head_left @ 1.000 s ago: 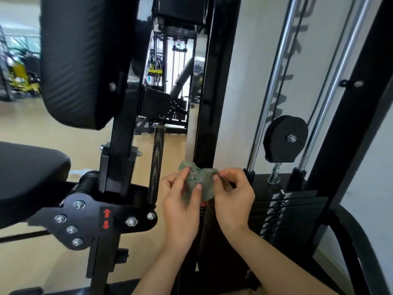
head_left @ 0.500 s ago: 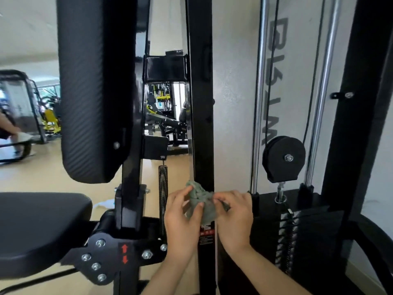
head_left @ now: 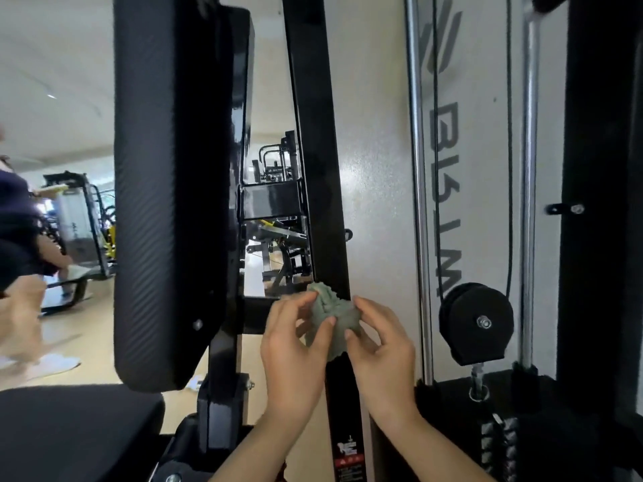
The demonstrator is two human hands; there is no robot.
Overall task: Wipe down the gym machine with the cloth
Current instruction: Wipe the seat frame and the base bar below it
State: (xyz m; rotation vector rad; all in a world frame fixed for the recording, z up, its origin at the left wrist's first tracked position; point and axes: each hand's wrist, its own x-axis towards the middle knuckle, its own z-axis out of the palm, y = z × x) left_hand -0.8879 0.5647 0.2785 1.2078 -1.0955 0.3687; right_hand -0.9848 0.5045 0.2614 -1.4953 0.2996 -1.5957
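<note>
Okay, gripping a crumpled grey-green cloth with both hands, low in the middle of the view. Left hand curled round the wad's left side, thumb across the front. Right hand pinching the right edge, fingers bent. Cloth bunched up, right in front of the black upright post of the gym machine, at about the post's lower third; cannot tell whether actually touching it. Red-and-white warning sticker lower on the same post, under the hands. Left of the post: tall black back pad, upright, with black seat below it at bottom left. Right of the post: white panel, two chrome guide rods, thin black cable running down to a black pulley, weight stack beneath. Far left, blurred, another person in dark clothes among other machines on a tan floor.
</note>
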